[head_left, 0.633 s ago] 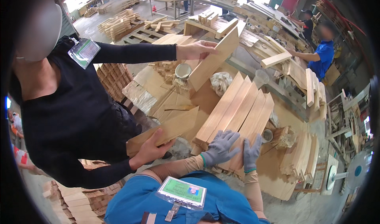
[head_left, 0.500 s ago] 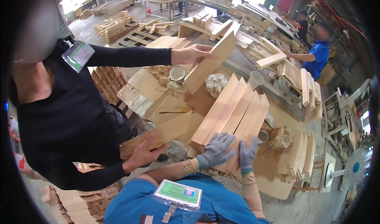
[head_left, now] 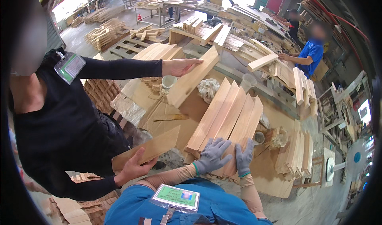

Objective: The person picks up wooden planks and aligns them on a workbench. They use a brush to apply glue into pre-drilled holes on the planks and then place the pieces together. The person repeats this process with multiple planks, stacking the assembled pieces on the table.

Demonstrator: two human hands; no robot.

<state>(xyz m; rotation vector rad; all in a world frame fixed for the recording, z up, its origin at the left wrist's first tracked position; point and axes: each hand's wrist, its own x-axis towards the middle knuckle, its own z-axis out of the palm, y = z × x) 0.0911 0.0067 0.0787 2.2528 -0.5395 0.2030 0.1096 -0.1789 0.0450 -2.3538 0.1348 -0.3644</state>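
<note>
Remotely, I rest the spread left hand (head_left: 213, 157) and flattened right hand (head_left: 244, 158) on the near ends of the wooden boards (head_left: 216, 117), just near-right of the crumpled white bundle (head_left: 208, 90).

The boards (head_left: 223, 119) look smooth, matt wood.

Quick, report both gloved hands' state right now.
Left hand: open, fingers spread, resting on the wooden boards, grasping nothing.
Right hand: open, laid on the same boards, grasping nothing.
</note>
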